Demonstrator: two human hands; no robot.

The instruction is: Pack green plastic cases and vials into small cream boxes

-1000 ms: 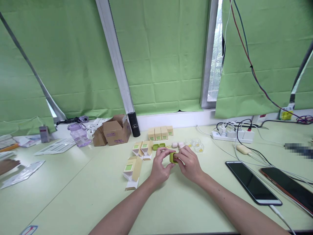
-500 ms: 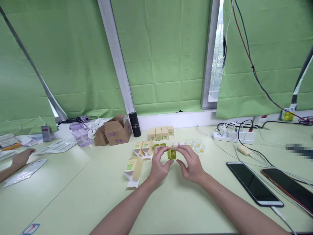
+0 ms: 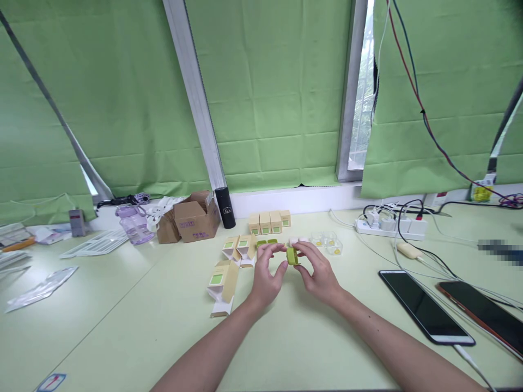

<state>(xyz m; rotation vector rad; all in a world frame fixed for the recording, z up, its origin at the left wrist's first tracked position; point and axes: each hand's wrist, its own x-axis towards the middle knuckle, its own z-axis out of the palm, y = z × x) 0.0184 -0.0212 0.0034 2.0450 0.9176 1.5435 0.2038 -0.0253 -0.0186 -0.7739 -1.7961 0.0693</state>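
Observation:
My right hand (image 3: 321, 272) pinches a small green case (image 3: 292, 256) between thumb and fingers, a little above the pale green table (image 3: 122, 321). My left hand (image 3: 265, 275) is just left of the case with its fingers curled and apart, not clearly touching it. Behind the hands lie more green pieces (image 3: 266, 243), two pink pieces (image 3: 293, 240) and small clear containers (image 3: 329, 242). To the left are opened tan cartons (image 3: 239, 247) and one long open carton (image 3: 222, 286). A row of closed small boxes (image 3: 268, 222) stands further back.
A brown cardboard box (image 3: 195, 220), a black cylinder (image 3: 225, 207) and a purple bottle (image 3: 133, 223) stand at the back left. A power strip (image 3: 388, 224) with cables, and two phones (image 3: 425, 306) (image 3: 484, 311), lie to the right. Plastic bags (image 3: 41, 288) lie at far left.
The green case has passed from between both hands into my right hand's pinch and shifted slightly right. My left hand let go. Another person's hand at far left has left the view.

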